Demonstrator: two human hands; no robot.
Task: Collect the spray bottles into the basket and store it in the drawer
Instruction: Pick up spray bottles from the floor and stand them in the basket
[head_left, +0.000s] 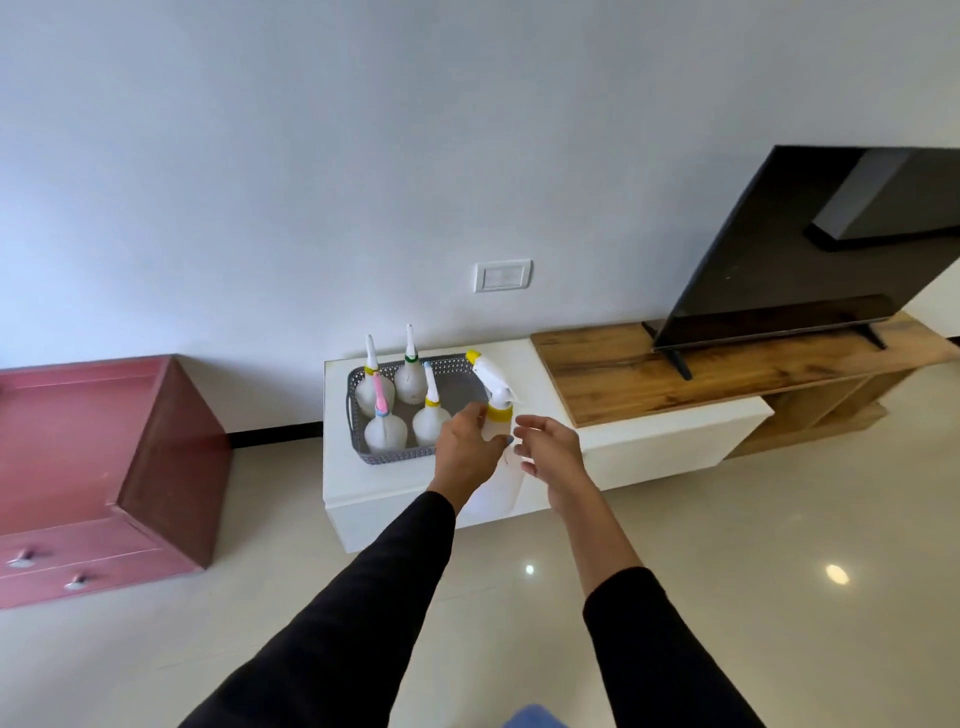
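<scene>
A grey perforated basket (358, 410) stands on the left end of a low white cabinet (649, 431). Several white spray bottles stand upright inside it, with yellow, green and pink collars; one with a pink nozzle (383, 423) is at the front left. My left hand (464, 449) grips another white spray bottle with a yellow collar (496, 410), held upright just right of the basket. My right hand (550, 449) hovers beside the bottle's right side, fingers spread, holding nothing.
A pink drawer unit (104, 467) with metal handles sits on the floor at the left. A wooden shelf (727, 369) with a black television (810, 244) lies to the right. A wall switch (502, 275) is above the cabinet. Glossy tiled floor lies in front.
</scene>
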